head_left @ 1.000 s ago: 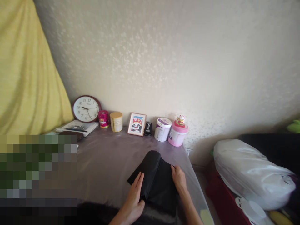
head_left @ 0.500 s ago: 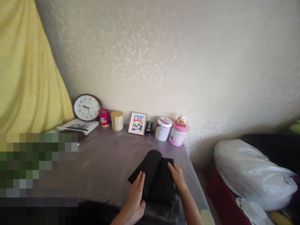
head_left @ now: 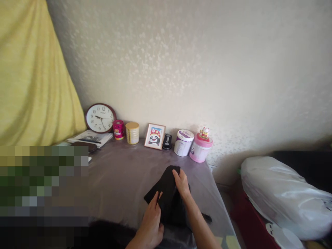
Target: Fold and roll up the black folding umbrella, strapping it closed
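A folded black cloth [head_left: 166, 193] lies on the covered table near its front, its left corner pointing out toward the table's middle. At its left side is my left hand [head_left: 151, 218], fingers along the fabric and thumb lower down, with the cloth between them. My right hand [head_left: 182, 181] pinches the cloth's far right edge, thumb on top. The right forearm hides part of the fabric, and a thin black strip [head_left: 206, 218] sticks out on its far side.
Along the wall stand a clock [head_left: 101, 118], a pink can [head_left: 118, 130], a yellow-lidded can [head_left: 132, 133], a panda picture frame [head_left: 155, 136], a small black object [head_left: 167, 141] and two tubs [head_left: 183, 143]. A lucky-cat figurine [head_left: 204, 132] tops the pink tub. Right of the table sits a stuffed white plastic bag [head_left: 282, 193].
My right hand has moved left and away from me, from the cloth's right side to its far edge, folding the right part over leftward. My left hand has stayed at the left side.
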The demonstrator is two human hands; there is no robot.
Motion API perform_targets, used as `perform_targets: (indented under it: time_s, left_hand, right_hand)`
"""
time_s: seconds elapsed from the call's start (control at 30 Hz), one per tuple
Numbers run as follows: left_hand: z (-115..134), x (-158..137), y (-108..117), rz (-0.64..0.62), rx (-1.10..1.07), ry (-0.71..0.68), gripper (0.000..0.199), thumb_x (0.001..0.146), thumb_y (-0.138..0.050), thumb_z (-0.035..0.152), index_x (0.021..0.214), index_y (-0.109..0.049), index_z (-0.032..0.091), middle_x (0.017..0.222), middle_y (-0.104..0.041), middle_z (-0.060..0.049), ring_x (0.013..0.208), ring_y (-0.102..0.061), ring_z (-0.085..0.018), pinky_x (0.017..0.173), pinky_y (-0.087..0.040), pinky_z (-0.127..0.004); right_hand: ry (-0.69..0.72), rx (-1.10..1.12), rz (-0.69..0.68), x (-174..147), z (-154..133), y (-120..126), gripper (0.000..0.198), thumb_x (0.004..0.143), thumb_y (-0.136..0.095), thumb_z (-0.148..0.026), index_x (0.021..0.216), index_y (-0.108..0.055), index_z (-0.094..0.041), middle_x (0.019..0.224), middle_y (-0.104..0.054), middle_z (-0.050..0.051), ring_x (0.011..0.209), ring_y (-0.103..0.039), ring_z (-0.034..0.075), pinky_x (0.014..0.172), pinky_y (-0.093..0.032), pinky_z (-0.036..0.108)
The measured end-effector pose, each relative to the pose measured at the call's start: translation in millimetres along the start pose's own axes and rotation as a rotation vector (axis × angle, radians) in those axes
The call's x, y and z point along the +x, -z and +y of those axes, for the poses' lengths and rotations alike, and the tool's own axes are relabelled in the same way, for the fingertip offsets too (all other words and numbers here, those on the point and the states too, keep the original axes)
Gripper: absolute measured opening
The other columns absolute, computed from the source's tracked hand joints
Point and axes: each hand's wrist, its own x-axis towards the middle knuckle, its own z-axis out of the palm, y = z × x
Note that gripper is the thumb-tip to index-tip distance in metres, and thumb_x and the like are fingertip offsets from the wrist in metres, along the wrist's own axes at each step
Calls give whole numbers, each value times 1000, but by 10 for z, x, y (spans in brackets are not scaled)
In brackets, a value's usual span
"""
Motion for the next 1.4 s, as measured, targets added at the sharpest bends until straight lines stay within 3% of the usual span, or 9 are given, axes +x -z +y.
perform_targets:
  time_s: [0.27,0.47,0.57,0.63,0.73,0.83,1.1,1.23,1.4]
  left_hand:
    - [-46,-42,49,10,78,28,78,58,-48,12,134,-31,10,147,-24,-11,135,-21,-23,111,-23,-35]
    - [-128,-125,307,-72,120,46,62,72,-49,27,130,-35,10,135,-43,-16,124,-42,-26,104,-34,-38]
    - [-40,-138,429,97,208,88,42,82,-40,35,116,-49,12,122,-53,-17,116,-49,-29,98,-40,-42]
    - [61,-117,438,185,227,3,35,84,-37,36,108,-53,16,118,-55,-15,114,-50,-28,96,-41,-42]
    - [170,-60,335,143,226,-157,44,80,-45,32,122,-46,19,138,-40,-11,125,-39,-29,103,-33,-44]
    - [158,-17,167,42,254,-147,65,75,-48,23,137,-28,18,149,-21,-8,135,-22,-29,108,-25,-47]
    - [-30,-22,-49,22,226,-84,71,72,-42,14,140,-21,17,148,-21,-8,135,-21,-28,109,-26,-48]
    - [43,-12,30,-52,192,-34,84,62,-46,10,141,-16,14,151,-10,-8,137,-12,-29,111,-21,-45]
    - [42,3,48,-120,150,39,100,47,-46,3,141,-13,14,150,-3,-7,138,-7,-29,111,-18,-44]
  right_hand:
    - [-82,-50,-150,24,24,-250,38,82,-46,-35,112,-48,-12,74,-67,6,59,-63,16,48,-46,25]
    - [-65,3,-353,-75,-143,-222,30,85,-41,-35,108,-47,-16,71,-69,0,51,-63,10,50,-44,21]
    - [7,-69,-374,-113,-194,-185,23,85,-41,-32,98,-53,-17,73,-71,0,53,-63,10,55,-44,21]
    - [57,-101,-380,-134,-207,-171,20,86,-40,-30,91,-57,-19,74,-71,0,55,-63,10,57,-43,21]
    - [119,-117,-389,-176,-223,-148,23,87,-38,-28,86,-60,-21,74,-71,-1,58,-63,10,59,-44,21]
    - [211,-132,-405,-259,-248,-93,23,87,-39,-26,90,-62,-22,77,-71,-1,68,-65,12,65,-46,23]
    - [658,-189,-414,-510,-111,43,25,90,-44,-26,97,-67,-25,96,-70,3,103,-56,18,94,-40,35]
    - [687,-246,-404,-308,48,-31,26,91,-42,-24,97,-67,-25,104,-68,2,116,-49,20,105,-24,47]
    - [636,-306,-346,110,182,-162,28,91,-40,-25,91,-68,-25,99,-70,2,113,-51,19,105,-21,48]
